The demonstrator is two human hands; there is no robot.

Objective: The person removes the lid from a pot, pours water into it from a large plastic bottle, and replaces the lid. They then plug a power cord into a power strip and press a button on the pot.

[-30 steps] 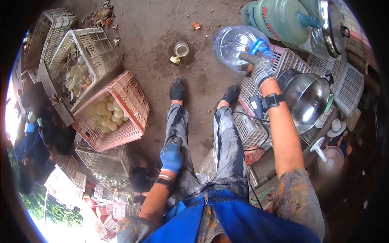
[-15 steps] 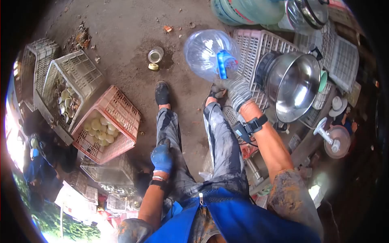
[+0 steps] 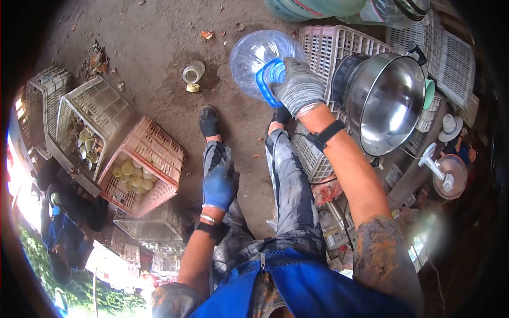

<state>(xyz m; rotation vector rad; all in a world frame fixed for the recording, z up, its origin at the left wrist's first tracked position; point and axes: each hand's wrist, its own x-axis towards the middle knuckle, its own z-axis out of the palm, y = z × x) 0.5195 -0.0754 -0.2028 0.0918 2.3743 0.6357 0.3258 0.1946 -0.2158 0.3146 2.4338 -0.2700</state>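
Observation:
My right hand [image 3: 299,87], in a grey glove, grips the blue handle at the neck of a large clear plastic water bottle [image 3: 257,58]. The bottle hangs over the dirt ground in front of my feet, next to a shiny steel bowl [image 3: 389,106]. My left hand [image 3: 219,185], in a blue glove, rests on my left thigh and holds nothing.
A pink crate [image 3: 154,159] of pale round fruit and a white crate [image 3: 93,119] of shells sit at the left. White crates [image 3: 328,50] lie at the right. A small jar [image 3: 192,74] lies on the ground. Another person [image 3: 66,212] crouches at far left.
My right hand has turned the bottle and brought it closer, so the glove now wraps its neck. My left hand has slid a little forward along my thigh.

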